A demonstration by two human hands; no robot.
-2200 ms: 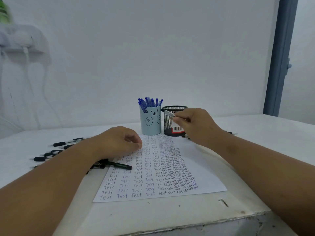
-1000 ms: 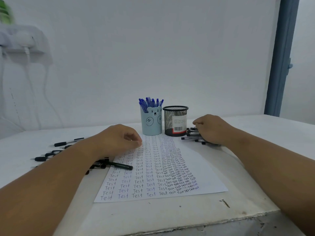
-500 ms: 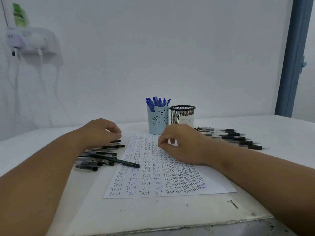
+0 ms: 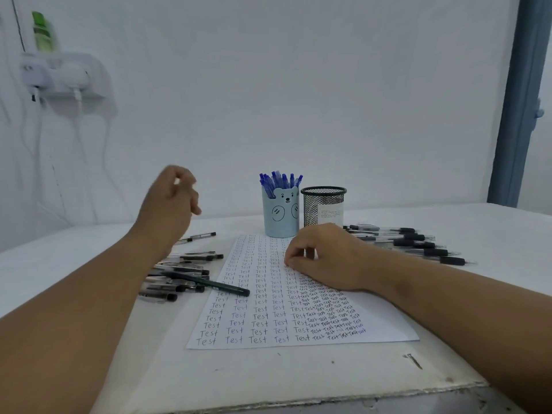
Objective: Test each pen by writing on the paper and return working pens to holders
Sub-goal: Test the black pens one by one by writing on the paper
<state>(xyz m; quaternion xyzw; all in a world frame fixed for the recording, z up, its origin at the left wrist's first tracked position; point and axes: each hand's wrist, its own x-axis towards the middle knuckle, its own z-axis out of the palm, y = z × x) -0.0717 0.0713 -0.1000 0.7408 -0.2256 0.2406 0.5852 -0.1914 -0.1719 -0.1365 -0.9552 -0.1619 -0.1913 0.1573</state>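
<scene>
The left hand (image 4: 168, 201) hangs above the black pens (image 4: 179, 276) left of the paper (image 4: 268, 321), fingers loosely curled, holding nothing. The right hand (image 4: 325, 258) rests on the paper near the mesh holder (image 4: 324, 206), fingers curled; I cannot tell whether it grasps anything.

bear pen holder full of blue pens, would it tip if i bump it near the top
Probably yes. The bear pen holder is tall for its narrow base, and the blue pens stick out above its rim, likely raising its weight. It looks like light plastic, so a low push might slide it across the smooth table instead. It could knock the mesh holder close beside it.
</scene>
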